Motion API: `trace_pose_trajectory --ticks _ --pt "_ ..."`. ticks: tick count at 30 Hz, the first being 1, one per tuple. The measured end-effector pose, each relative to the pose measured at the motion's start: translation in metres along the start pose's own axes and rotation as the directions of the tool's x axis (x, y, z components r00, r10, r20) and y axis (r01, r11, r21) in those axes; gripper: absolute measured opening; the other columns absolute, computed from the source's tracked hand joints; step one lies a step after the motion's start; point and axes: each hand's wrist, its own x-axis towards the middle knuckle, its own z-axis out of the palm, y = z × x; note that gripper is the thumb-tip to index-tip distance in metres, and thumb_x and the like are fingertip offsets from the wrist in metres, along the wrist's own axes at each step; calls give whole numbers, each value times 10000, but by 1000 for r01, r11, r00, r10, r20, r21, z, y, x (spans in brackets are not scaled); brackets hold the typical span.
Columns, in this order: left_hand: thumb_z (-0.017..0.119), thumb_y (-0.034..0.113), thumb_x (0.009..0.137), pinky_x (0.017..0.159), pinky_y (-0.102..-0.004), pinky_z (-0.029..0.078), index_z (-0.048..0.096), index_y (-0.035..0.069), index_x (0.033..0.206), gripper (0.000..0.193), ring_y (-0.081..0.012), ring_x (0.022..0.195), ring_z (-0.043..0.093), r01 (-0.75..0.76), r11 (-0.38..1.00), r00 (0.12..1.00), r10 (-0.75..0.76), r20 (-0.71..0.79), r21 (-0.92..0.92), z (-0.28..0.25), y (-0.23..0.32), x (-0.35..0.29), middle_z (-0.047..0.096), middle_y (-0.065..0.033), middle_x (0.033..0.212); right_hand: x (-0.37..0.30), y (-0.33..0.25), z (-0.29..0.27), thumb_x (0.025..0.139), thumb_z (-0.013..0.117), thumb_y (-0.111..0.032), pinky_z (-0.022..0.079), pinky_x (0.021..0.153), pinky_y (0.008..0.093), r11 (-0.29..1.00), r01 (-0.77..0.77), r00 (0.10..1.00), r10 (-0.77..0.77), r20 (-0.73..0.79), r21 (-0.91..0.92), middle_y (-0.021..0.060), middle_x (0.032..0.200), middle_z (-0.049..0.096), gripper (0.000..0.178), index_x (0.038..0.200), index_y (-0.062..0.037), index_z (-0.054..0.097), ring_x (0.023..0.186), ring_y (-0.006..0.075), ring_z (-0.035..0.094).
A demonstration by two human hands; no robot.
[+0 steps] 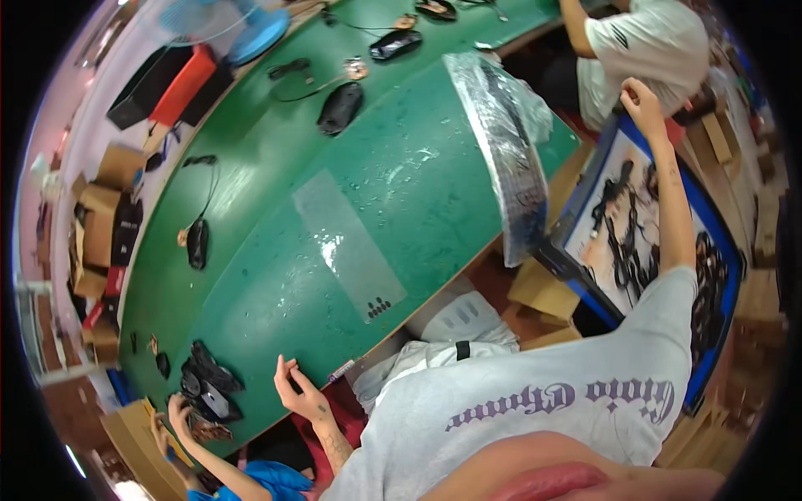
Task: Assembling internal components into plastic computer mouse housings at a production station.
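Observation:
My left hand [302, 399] hovers at the near edge of the green table [276, 309], its fingers loosely bent and apart, with nothing visible in them. A marker-like white stick [341, 371] lies close by at the edge. Out to the right, my right hand [643, 104] is closed beside the far corner of a blue-rimmed bin [708, 196]; what its fingers hold, if anything, is hidden. Black cables [626, 238] lie in that bin. In front of me a clear film strip [347, 238] lies flat, with several small black pads [378, 308] at its near end.
A long silvery plastic bag [501, 154] lies across the table's right end. Black computer mice [341, 108] with cords line the far side. At lower left, a co-worker's hands [180, 413] are near black mouse parts [209, 384]. Another person [643, 50] sits at upper right.

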Motion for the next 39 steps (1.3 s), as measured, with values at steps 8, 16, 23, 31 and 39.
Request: trace_pose_trajectory --ticks 8,16,23,31,39 --pt "513 -112 853 811 -363 497 698 18 1069 313 -261 865 590 -264 951 963 270 -21 159 9 -8 -7 643 -118 1009 125 -123 42 851 599 -141 454 640 287 974 -69 985 33 169 215 39 753 649 102 884 -64 658 661 165 555" --pt "526 -124 825 786 -374 491 688 19 1087 339 -270 856 577 -341 908 931 363 -51 243 18 -5 -3 638 -116 999 75 -111 -8 810 584 -150 493 654 320 979 -114 975 77 210 169 82 734 670 172 810 4 660 654 216 583" --pt "516 -102 887 780 -360 507 676 -4 1115 295 -255 817 597 -220 968 970 230 -75 121 11 -7 -3 655 -124 953 -44 -24 -28 796 644 -109 484 767 326 988 -49 808 -47 588 147 47 940 681 160 948 -65 667 822 200 602" --pt "510 -122 910 729 -326 547 643 -50 1136 272 -236 813 620 -514 850 858 505 -98 -116 7 42 80 661 -144 964 -149 -66 -63 731 637 -8 460 967 375 967 172 859 -55 510 -186 8 1272 597 526 1240 -135 606 1099 233 580" --pt "514 -156 869 648 -309 570 646 -50 1093 282 -231 769 622 -794 541 593 788 -162 -278 37 96 116 663 -163 987 -175 -56 -34 723 670 0 434 1021 366 932 181 945 -76 317 -315 7 1315 577 646 1331 -172 534 1148 238 567"
